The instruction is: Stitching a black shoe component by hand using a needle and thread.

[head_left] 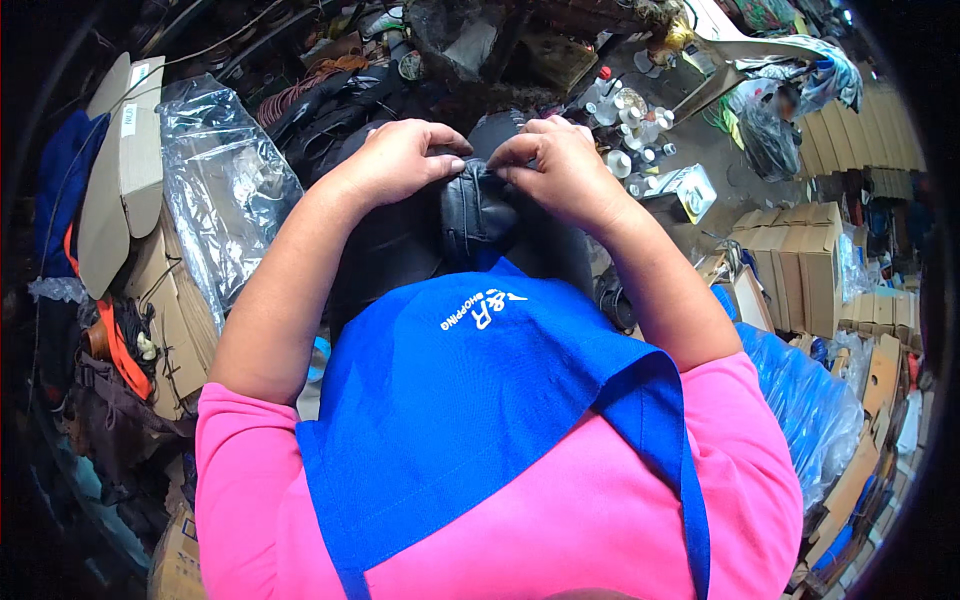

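In front of my lap I hold up a black leather-like piece [474, 215] with folds and seams; its exact kind cannot be made out. My left hand [400, 160] pinches its upper left edge between thumb and fingers. From the other side my right hand [566, 172] grips the upper right edge, its fingers curled and thumb close to the left one. The two hands are a short gap apart. More dark material lies beneath and behind the piece and blends with it. A blue apron [450, 400] covers my front.
Clear plastic sheeting [225, 185] and cut cardboard [128, 150] stand to the left. Several bottles [630, 125] and a white jug [690, 192] sit on the floor beyond my right hand. Stacked cardboard boxes [800, 250] and blue plastic wrap [795, 390] are at the right.
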